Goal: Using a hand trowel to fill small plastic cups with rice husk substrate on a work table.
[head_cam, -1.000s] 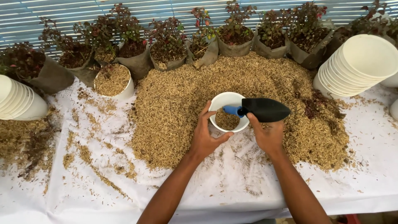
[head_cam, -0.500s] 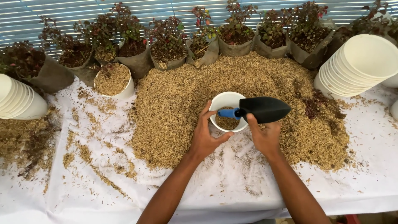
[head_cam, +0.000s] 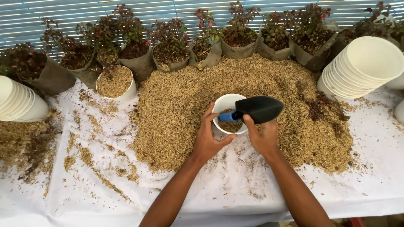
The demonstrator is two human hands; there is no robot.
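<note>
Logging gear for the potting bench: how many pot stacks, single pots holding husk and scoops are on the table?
Stacks of white pots: 2 (left stack, right stack)
Single white pots holding husk: 2 (held pot, filled pot)
Black scoop: 1
Total: 5
White shapes cut off at the right edge are not counted.

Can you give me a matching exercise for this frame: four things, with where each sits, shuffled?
1. left hand
2. black scoop
3. stacked white pots
4. filled white pot

a. lying on its side at the right edge
b. held by the right hand over the white pot
c. far left, beside the bagged plants
d. gripping the white pot's rim

Pairs: 1-d, 2-b, 3-a, 4-c
</note>
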